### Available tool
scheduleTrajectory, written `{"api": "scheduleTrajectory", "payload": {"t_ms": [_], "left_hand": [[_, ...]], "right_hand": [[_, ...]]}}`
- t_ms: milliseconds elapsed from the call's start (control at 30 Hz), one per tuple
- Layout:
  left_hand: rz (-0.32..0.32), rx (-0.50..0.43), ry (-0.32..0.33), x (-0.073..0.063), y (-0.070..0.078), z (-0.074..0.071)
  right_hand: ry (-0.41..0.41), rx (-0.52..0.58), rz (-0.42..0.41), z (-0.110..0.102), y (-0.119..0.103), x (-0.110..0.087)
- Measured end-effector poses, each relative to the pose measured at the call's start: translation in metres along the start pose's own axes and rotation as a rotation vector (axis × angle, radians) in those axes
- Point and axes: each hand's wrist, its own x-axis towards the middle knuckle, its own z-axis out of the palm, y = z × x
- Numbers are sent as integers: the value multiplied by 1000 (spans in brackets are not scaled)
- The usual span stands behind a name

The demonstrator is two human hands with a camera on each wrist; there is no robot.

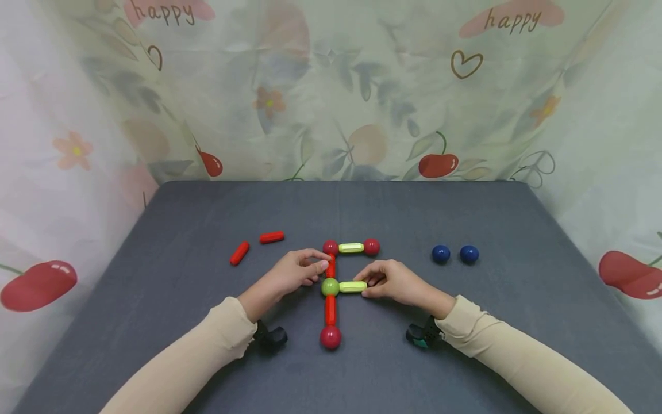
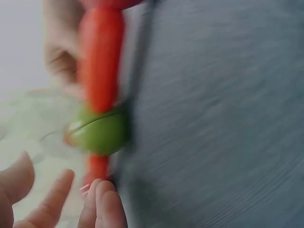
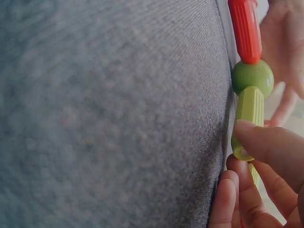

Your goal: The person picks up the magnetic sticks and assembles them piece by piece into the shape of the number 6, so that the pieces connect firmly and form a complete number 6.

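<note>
A figure of balls and rods lies on the table. A red ball [image 1: 330, 337] is at its near end, joined by a red rod [image 1: 330, 310] to a green ball [image 1: 330, 287]. Beyond that, another red rod [image 1: 331, 268] leads to a far red ball [image 1: 330, 248]. My right hand [image 1: 395, 282] pinches the free end of a yellow-green rod [image 3: 250, 107] between thumb and fingers; its other end meets the green ball. My left hand [image 1: 289, 273] has its fingertips right at the far red rod, thumb and fingers spread apart in the left wrist view.
From the far red ball, a second yellow-green rod [image 1: 351, 248] runs right to another red ball [image 1: 371, 247]. Two loose red rods [image 1: 239, 253] lie at the left. At the right sit two blue balls [image 1: 441, 254]. A patterned curtain [image 1: 331, 86] hangs behind the grey table [image 1: 196, 213].
</note>
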Motion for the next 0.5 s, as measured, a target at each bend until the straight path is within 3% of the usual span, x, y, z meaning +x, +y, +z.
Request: {"api": "scheduleTrajectory", "payload": {"t_ms": [100,233,333,500], "left_hand": [[58,0,59,-8,8,-18],[122,51,190,-17,18,-51],[92,106,266,-19,17,-75],[-32,191,335,-16,0,-102]], "right_hand": [[0,4,1,0,0,0],[2,4,-3,0,0,0],[1,7,-5,0,0,0],[-2,7,-2,0,-1,0]]}}
